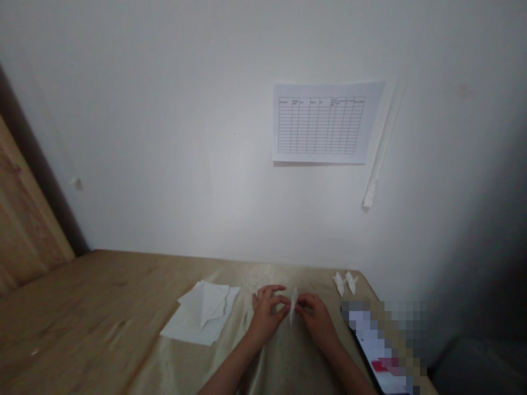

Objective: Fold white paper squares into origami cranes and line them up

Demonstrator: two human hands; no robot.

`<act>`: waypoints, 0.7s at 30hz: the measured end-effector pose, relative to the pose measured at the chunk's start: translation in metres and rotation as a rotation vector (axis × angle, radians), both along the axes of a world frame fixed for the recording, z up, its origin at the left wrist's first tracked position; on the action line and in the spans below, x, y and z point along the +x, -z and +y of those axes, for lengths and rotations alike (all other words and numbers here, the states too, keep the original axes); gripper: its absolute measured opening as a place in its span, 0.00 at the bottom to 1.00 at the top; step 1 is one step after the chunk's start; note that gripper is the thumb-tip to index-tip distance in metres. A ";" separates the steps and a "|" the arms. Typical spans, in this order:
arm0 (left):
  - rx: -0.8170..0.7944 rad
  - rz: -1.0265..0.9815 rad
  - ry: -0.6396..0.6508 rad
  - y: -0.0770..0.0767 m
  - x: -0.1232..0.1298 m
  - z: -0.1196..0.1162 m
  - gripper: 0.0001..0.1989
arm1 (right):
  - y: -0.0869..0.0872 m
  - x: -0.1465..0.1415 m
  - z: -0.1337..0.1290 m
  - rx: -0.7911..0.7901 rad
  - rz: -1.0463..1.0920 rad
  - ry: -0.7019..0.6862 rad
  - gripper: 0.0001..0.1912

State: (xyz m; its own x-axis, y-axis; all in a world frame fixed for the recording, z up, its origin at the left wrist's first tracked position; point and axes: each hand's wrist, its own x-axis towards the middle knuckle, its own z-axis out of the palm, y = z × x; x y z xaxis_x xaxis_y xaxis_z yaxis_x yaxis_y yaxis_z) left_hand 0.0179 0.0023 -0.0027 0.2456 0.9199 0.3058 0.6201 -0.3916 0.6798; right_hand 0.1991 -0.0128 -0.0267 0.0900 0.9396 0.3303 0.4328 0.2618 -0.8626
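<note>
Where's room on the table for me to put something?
Widest bare patch: shiny brown tabletop left of the loose white paper sheets, with one tiny pale speck. A thin strip lies between the white wall and the left hand and right hand, pinching folded white paper. Right of them it's crowded: two small white paper shapes, a black-edged screen.

Folded paper (293, 307) looks matt, the table cover (127, 293) glossy.

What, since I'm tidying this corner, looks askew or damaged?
The white strip on the wall, right of the printed sheet, looks ragged at its lower end, as if torn. The paper pile beside the left hand is askew, its sheets misaligned.
</note>
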 end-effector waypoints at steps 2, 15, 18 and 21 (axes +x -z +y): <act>0.009 -0.017 0.000 0.001 0.000 0.001 0.05 | 0.001 -0.002 0.001 -0.006 0.083 0.014 0.12; 0.098 -0.055 -0.069 0.005 0.001 0.001 0.02 | -0.009 -0.004 -0.007 0.054 0.029 -0.003 0.12; 0.109 -0.048 -0.067 0.005 0.001 0.001 0.02 | -0.007 -0.004 -0.006 0.038 0.040 0.025 0.14; 0.115 -0.037 -0.057 0.004 0.000 0.001 0.02 | -0.004 -0.004 -0.005 0.037 0.056 0.017 0.14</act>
State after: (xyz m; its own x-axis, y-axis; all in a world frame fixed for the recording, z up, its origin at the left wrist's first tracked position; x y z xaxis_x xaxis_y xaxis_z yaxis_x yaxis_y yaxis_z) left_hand 0.0184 0.0030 -0.0063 0.1801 0.8905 0.4178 0.6189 -0.4327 0.6555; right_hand 0.1955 -0.0177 -0.0230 0.1249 0.9252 0.3584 0.3886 0.2868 -0.8756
